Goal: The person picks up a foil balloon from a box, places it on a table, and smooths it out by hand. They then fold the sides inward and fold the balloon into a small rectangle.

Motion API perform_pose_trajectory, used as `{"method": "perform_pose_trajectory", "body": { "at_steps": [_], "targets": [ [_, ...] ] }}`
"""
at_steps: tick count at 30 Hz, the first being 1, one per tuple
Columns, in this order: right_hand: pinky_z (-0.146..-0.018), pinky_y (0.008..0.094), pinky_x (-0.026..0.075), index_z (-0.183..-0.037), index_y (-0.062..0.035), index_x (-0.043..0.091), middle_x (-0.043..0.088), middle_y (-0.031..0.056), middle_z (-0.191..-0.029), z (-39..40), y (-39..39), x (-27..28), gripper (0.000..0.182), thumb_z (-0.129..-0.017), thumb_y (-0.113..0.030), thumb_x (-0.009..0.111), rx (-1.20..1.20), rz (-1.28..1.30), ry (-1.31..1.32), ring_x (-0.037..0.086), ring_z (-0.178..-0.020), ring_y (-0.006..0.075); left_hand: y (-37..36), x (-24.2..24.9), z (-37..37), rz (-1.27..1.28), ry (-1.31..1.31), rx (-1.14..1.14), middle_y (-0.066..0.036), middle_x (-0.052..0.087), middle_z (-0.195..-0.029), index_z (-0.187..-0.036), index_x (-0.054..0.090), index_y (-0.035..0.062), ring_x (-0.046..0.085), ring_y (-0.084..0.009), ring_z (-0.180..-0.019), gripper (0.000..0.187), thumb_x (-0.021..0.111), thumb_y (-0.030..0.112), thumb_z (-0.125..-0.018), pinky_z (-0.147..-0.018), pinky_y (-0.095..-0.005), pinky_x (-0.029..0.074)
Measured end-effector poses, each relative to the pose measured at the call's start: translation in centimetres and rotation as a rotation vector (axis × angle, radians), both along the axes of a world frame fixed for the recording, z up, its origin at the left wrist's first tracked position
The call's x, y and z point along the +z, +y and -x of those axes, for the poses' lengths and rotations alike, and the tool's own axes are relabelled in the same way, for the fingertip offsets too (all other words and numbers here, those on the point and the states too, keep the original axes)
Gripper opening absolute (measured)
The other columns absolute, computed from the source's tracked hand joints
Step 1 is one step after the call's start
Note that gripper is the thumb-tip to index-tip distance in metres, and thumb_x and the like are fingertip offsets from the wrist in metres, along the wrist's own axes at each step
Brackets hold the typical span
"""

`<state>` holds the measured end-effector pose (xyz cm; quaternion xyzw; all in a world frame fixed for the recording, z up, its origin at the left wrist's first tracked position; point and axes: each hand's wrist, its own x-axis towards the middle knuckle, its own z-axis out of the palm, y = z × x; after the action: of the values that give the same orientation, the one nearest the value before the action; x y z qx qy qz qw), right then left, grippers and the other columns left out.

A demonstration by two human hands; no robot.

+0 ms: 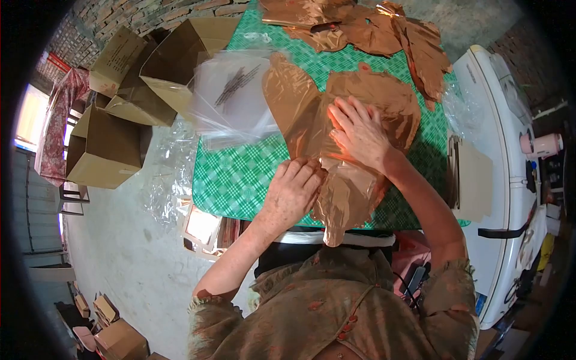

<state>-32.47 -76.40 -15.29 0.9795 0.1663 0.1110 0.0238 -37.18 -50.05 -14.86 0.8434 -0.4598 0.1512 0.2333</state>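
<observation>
A copper-coloured foil balloon (369,93), flat and uninflated, lies spread on the table in front of me. My right hand (363,132) rests flat on its middle, fingers stretched out and slightly apart. At the near left edge of the foil, my left hand (292,193) has its fingers curled over, closed on the balloon; the thumb is hidden. One narrow end of the foil hangs over the table's front edge. To the left of the balloon lies a stack of clear plastic bags (240,99) with dark print on the top one.
More copper foil balloons (360,30) lie heaped at the table's far end. The table has a green checked cover (234,180). Open cardboard boxes (108,144) stand at the left. On the right are cardboard sheets (471,180) and a white appliance (498,132).
</observation>
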Motion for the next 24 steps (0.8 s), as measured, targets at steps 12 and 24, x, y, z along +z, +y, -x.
{"method": "perform_pose_trajectory", "body": {
  "at_steps": [12,24],
  "targets": [
    [-0.098,0.0534,0.045,-0.146,-0.0119,0.056,0.054,0.005,-0.147,-0.2,-0.4,-1.0,0.054,-0.102,-0.042,0.063,0.072,0.097,-0.262,0.048,-0.137,0.0277,-0.8,2.3,-1.2,0.111,-0.005,-0.04,-0.017,0.064,-0.138,-0.129,0.067,0.002,0.057,-0.0377,-0.137,0.039,0.073,0.016,-0.093,-0.116,-0.0515,0.044],
    [-0.104,0.0562,0.04,-0.154,-0.0093,0.047,0.044,0.009,-0.157,0.2,-0.1,-0.8,0.055,-0.109,-0.041,0.051,0.028,0.109,-0.149,0.039,-0.146,0.031,-2.1,-0.1,1.5,-0.192,0.137,-0.077,-0.021,0.04,-0.166,-0.16,0.043,0.0023,0.031,-0.037,-0.158,0.076,0.057,0.052,-0.103,-0.131,-0.0516,0.021]
  ]
}}
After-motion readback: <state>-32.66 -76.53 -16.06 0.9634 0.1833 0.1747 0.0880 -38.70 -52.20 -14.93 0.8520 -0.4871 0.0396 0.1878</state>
